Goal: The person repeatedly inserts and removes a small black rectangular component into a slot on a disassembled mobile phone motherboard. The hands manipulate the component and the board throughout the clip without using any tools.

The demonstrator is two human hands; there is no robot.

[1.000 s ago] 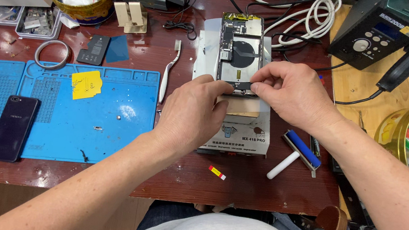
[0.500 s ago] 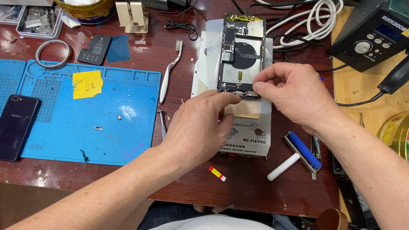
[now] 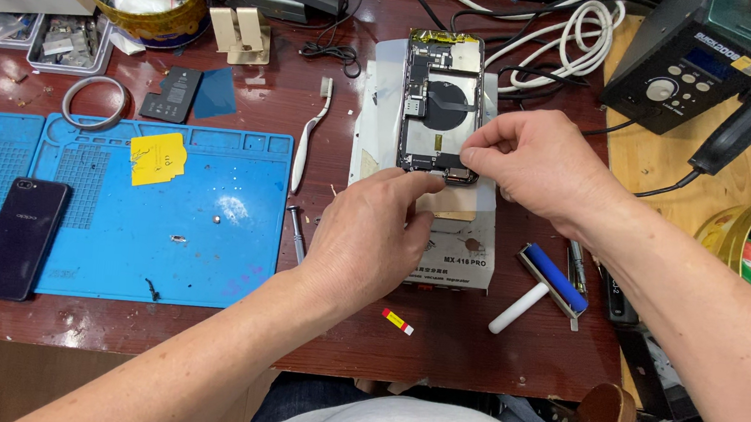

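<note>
An opened phone with its insides showing lies on a white heating plate at the middle of the desk. My left hand rests on the plate, its thumb and forefinger gripping the phone's near edge. My right hand hovers over the phone's near right corner, thumb and forefinger pinched on a small part there. The part itself is hidden by the fingers.
A blue work mat on the left carries a dark phone and a yellow note. A toothbrush and screwdriver lie beside the plate. A blue roller lies right; a soldering station stands at back right.
My left hand has drawn back toward me, uncovering more of the phone's lower end. My right hand stays pinched at the phone's near right corner.
</note>
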